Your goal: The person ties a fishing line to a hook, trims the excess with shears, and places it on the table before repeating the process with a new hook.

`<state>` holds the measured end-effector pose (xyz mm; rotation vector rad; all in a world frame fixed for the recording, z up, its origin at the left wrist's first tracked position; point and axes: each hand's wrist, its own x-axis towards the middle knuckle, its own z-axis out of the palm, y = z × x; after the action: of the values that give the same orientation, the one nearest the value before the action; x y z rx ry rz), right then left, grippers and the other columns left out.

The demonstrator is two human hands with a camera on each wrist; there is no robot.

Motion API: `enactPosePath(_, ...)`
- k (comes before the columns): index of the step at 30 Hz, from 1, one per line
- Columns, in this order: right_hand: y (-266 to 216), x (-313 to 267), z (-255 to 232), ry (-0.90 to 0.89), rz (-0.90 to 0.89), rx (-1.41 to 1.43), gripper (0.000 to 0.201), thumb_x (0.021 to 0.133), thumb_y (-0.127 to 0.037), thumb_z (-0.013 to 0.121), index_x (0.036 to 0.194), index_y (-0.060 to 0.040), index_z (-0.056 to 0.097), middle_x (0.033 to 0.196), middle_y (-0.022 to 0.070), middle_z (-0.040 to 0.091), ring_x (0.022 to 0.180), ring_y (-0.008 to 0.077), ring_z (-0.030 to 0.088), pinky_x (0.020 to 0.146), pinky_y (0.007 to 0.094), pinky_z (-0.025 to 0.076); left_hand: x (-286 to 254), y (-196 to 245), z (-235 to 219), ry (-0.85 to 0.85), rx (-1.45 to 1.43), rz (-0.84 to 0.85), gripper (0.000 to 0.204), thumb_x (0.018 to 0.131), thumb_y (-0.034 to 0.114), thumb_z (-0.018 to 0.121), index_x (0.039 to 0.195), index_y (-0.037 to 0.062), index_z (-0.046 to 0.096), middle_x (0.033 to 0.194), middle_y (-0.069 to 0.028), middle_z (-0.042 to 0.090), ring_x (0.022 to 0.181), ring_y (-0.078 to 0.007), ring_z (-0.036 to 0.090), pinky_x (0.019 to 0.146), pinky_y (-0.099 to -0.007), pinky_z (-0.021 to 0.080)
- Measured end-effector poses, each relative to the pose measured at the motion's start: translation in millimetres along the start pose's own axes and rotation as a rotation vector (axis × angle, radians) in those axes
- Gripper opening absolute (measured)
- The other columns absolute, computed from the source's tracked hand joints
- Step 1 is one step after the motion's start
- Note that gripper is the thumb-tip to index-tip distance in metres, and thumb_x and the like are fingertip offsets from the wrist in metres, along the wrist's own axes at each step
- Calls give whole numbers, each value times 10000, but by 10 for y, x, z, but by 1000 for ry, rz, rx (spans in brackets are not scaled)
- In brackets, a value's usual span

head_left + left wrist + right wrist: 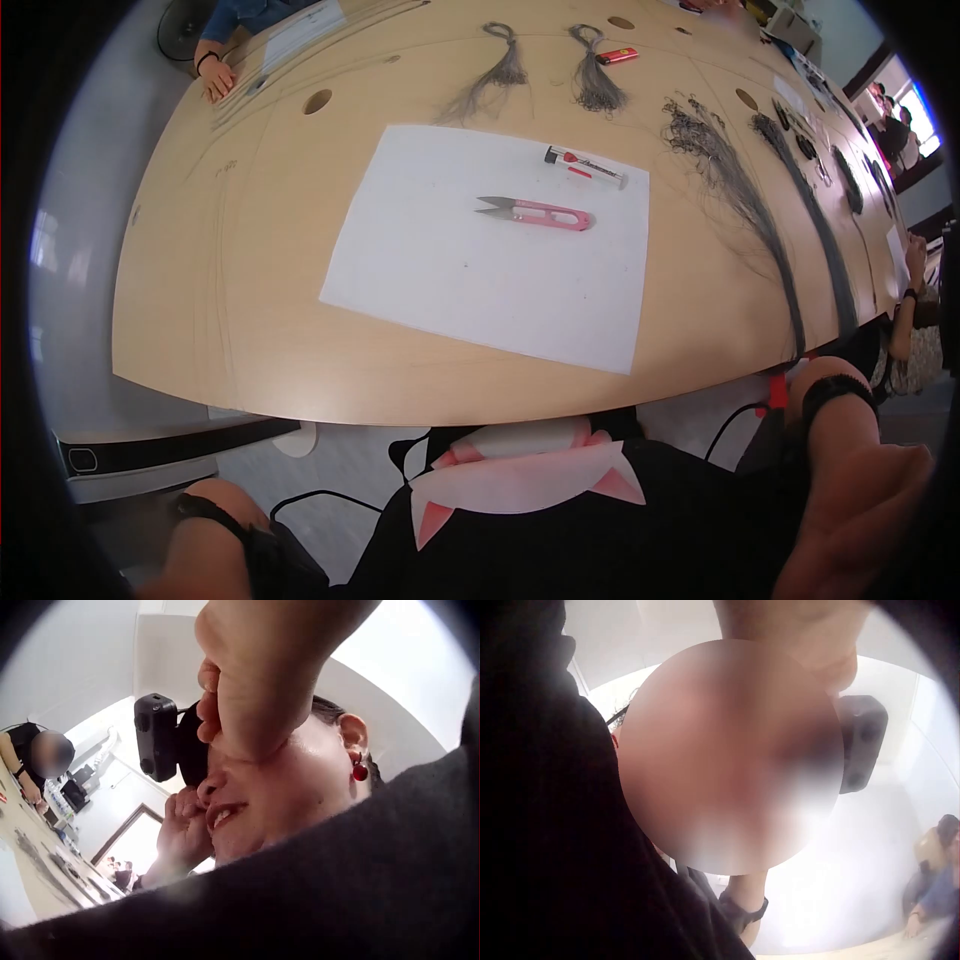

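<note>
Both hands are raised to the wearer's face, outside the head view. In the left wrist view the left hand (262,682) is at the eye, close to the black head camera (156,736), its fingers bent and partly hidden. Across the face, the right hand (184,829) has bent fingers beside the cheek. I cannot tell whether either hand grips anything. On the table, a white sheet (450,260) carries pink-handled thread snips (550,215) and a clear tube with a black cap (590,168). A small red strip (579,174) lies beside the tube.
Two looped grey strand bundles (503,65) and a red lighter (617,56) lie beyond the sheet. Long grey strands (735,185) stretch along the right side of the table (270,330). Another person's hand (218,82) rests at the far left.
</note>
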<state>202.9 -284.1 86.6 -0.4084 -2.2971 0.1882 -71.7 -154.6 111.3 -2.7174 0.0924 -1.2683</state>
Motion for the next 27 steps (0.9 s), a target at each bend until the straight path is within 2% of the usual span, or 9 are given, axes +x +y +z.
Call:
enactPosePath(8,188,158,-19,63,-23,92,171,698,-183,553,805,-52,581,718,40,577,579,132,544,596,251,368,-91,-154,-67,358,184,399,140,830,79,384,953,28,431,691,-117,475,464,-149,442,343,-169,388)
enactPosePath(11,322,196,15,86,30,69,166,678,-150,570,781,-21,583,705,60,568,549,145,535,538,245,377,-409,-119,-255,442,92,304,135,840,86,354,891,26,464,693,-120,492,463,-177,465,371,-222,424)
enactPosePath(13,482,230,134,79,133,-8,164,664,-129,582,766,0,584,697,74,562,529,153,529,499,241,383,-536,7,-84,89,20,-280,160,789,207,522,793,51,487,736,-85,584,599,-205,545,477,-308,406)
enactPosePath(16,754,317,487,-8,301,-180,161,644,-96,598,742,32,585,684,95,552,499,166,520,441,235,392,-604,-131,368,-312,-335,-484,157,645,70,613,771,53,521,518,-45,451,452,-207,482,408,-297,364)
enactPosePath(18,742,326,633,-103,268,-281,236,689,-217,610,819,-33,541,747,86,548,565,184,515,511,280,421,-646,-175,673,-331,-498,-403,210,670,105,582,867,48,535,541,-32,467,441,-153,484,400,-249,389)
enactPosePath(19,765,356,706,-130,251,-320,262,705,-258,614,845,-54,527,768,83,546,587,190,513,534,295,431,-598,-123,710,-659,-472,-490,159,713,137,554,845,53,523,634,-68,504,568,-171,522,445,-272,416)
enactPosePath(22,912,646,1030,22,2,-248,342,713,-345,576,903,-64,533,832,95,534,725,223,527,678,338,428,-628,-211,861,-291,-860,-192,126,745,152,528,826,57,514,768,-94,516,748,-186,516,500,-290,430)
enactPosePath(24,904,657,1111,-123,131,-121,452,771,-422,479,1037,-56,487,1010,134,489,902,255,490,799,361,383,-812,-222,738,-727,-1376,-750,119,766,141,501,855,61,513,890,-99,504,913,-173,464,544,-299,437)
enactPosePath(27,865,684,1202,-312,228,205,560,801,-455,400,1188,-53,349,1185,160,363,1034,278,414,846,374,351,-687,-191,825,-842,-1284,-520,147,769,134,503,893,55,513,881,-100,518,890,-185,484,592,-293,433)
